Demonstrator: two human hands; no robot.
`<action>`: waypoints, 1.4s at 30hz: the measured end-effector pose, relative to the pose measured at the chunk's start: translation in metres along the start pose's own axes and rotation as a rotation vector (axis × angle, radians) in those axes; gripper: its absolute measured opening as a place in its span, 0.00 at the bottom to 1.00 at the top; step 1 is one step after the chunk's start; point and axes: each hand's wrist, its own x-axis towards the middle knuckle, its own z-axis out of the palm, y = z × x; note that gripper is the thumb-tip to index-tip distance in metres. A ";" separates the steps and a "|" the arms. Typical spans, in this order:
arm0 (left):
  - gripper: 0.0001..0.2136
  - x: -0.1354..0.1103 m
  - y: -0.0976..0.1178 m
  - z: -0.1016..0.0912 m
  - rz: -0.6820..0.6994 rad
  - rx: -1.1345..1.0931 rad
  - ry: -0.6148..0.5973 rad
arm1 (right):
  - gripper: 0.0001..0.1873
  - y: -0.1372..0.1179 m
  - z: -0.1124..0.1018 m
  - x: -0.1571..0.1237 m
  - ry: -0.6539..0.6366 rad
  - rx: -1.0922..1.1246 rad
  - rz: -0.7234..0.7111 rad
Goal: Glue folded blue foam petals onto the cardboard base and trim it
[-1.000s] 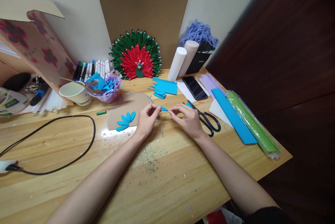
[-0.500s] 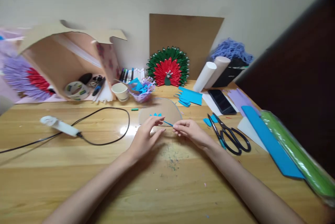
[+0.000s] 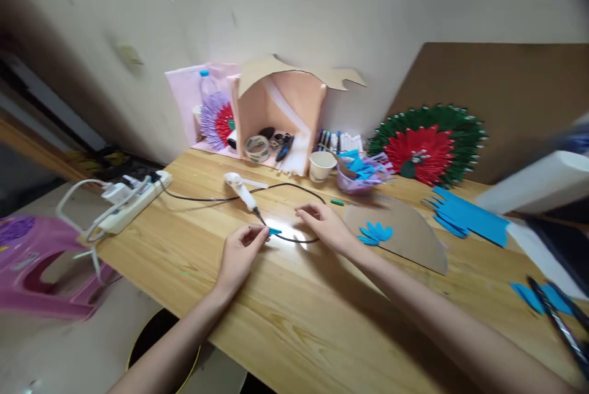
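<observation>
Between the thumb and fingers of my left hand (image 3: 240,254) is a small folded blue paper piece (image 3: 275,231). My right hand (image 3: 326,228) hovers to its right over the black cord, fingers apart with nothing seen in them. A white glue gun (image 3: 242,193) lies just beyond my hands, its cord (image 3: 292,185) looping around between them. To the right of my right hand rests a rounded cardboard piece (image 3: 409,231), with several blue paper petals (image 3: 376,233) fanned at its lower left edge.
Behind stand a paper cup (image 3: 321,165), a purple bowl (image 3: 352,182) of paper scraps and a green-and-red paper peacock (image 3: 430,145). Scissors (image 3: 570,305) and blue paper (image 3: 483,219) lie right. A power strip (image 3: 135,202) sits at the table's left edge, near a pink stool (image 3: 50,271).
The view has swung left. Both hands have moved left from the cardboard toward the glue gun. The blue paper piece, in my right hand before, is now in my left; my right hand has opened.
</observation>
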 end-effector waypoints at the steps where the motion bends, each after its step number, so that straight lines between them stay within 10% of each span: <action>1: 0.10 0.004 -0.003 -0.013 0.008 0.016 0.047 | 0.16 -0.005 0.015 0.015 0.032 -0.082 -0.063; 10: 0.11 0.030 -0.014 -0.071 0.029 -0.001 0.396 | 0.11 -0.032 0.112 0.093 -0.056 -0.400 -0.297; 22: 0.10 0.031 -0.023 -0.082 0.028 -0.054 0.528 | 0.19 -0.012 0.074 -0.001 -0.154 -0.081 -0.184; 42: 0.10 0.029 -0.020 -0.076 0.037 -0.002 0.452 | 0.20 -0.006 0.076 0.001 -0.229 -0.053 -0.080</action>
